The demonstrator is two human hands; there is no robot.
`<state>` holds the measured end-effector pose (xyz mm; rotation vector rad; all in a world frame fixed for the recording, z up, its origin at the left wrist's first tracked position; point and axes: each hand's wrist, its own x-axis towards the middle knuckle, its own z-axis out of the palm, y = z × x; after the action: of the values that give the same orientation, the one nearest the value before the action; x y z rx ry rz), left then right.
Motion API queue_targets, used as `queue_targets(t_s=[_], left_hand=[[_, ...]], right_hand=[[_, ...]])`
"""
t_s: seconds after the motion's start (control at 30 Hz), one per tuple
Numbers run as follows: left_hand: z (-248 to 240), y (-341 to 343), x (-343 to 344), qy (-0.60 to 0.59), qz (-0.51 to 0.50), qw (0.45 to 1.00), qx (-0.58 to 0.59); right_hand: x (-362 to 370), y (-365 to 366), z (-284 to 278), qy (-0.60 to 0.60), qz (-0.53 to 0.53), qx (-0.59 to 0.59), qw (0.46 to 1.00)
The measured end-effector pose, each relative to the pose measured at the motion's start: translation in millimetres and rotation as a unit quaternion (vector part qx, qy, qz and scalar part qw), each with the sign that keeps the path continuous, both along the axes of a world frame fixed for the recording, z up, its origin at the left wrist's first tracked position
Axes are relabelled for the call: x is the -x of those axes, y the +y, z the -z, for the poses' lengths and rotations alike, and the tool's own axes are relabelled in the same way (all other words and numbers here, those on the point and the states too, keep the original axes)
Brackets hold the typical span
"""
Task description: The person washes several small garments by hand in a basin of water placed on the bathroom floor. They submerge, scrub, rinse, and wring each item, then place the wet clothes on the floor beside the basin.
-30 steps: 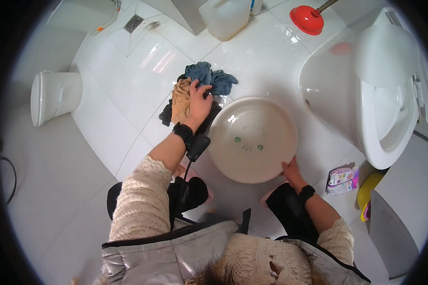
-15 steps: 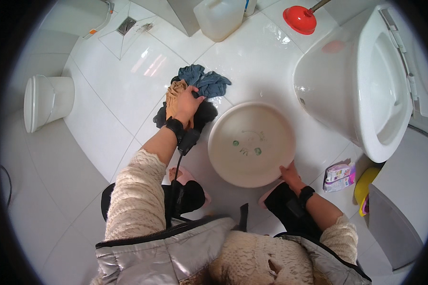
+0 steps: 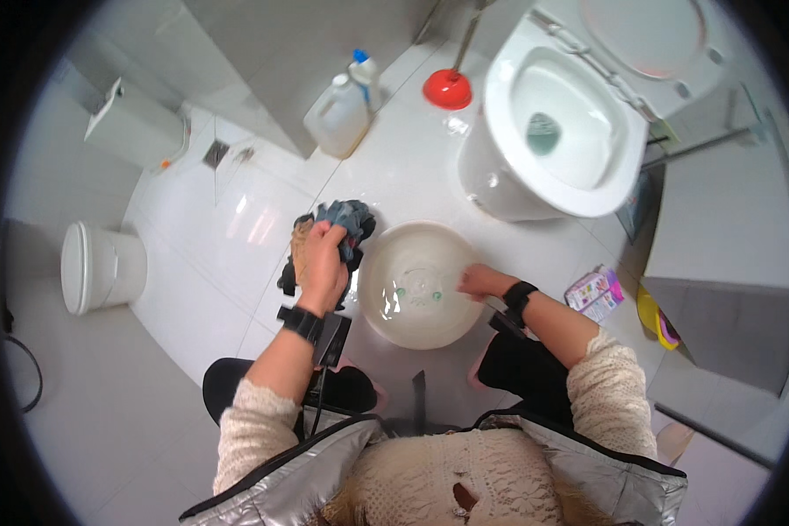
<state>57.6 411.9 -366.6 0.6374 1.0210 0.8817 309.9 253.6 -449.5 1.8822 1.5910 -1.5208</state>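
Observation:
A small pile of wet-looking clothes [image 3: 352, 216] in blue, tan and black lies on the white tiled floor. My left hand [image 3: 324, 267] is closed on the blue cloth at the top of the pile, with the tan and black pieces beside and under it. Right of the pile, touching or nearly so, stands a round pale basin [image 3: 386, 329] with green marks on its bottom and bright reflections inside. My right hand [image 3: 486, 282] lies across the basin's right rim, fingers curled on the inner side. Both wrists wear black straps with small boxes.
A lidded white bucket [image 3: 105, 267] stands at left. Beyond are a floor drain [image 3: 216, 155], a translucent jug [image 3: 338, 118], a red plunger [image 3: 448, 89] and a toilet [image 3: 508, 188]. At right lie a purple-and-white packet [image 3: 594, 294] and a yellow item [image 3: 653, 317].
The view has shifted, showing more of the toilet. My left hand has gone from the tan and black cloth onto the blue. My right hand has moved farther up and inward over the basin's rim.

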Motion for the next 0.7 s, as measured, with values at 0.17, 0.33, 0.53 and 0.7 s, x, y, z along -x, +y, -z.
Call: queue_targets(t_s=[0.17, 0.33, 0.53, 0.7], left_hand=[[-96, -58, -6, -0.137, 0.082, 0.987, -0.001], [-144, -107, -4, -0.142, 0.182, 0.973, -0.016], [-173, -156, -5, -0.121, 0.304, 0.945, -0.008], [-186, -175, 0, 0.077, 0.353, 0.922, -0.137]], right_hand=[[61, 19, -101, 0.402, 0.476, -0.039, 0.781], [70, 0, -160, 0.605, 0.558, 0.034, 0.567], [75, -41, -163, 0.523, 0.571, 0.038, 0.632], [80, -50, -154, 0.523, 0.527, 0.0, 0.67]])
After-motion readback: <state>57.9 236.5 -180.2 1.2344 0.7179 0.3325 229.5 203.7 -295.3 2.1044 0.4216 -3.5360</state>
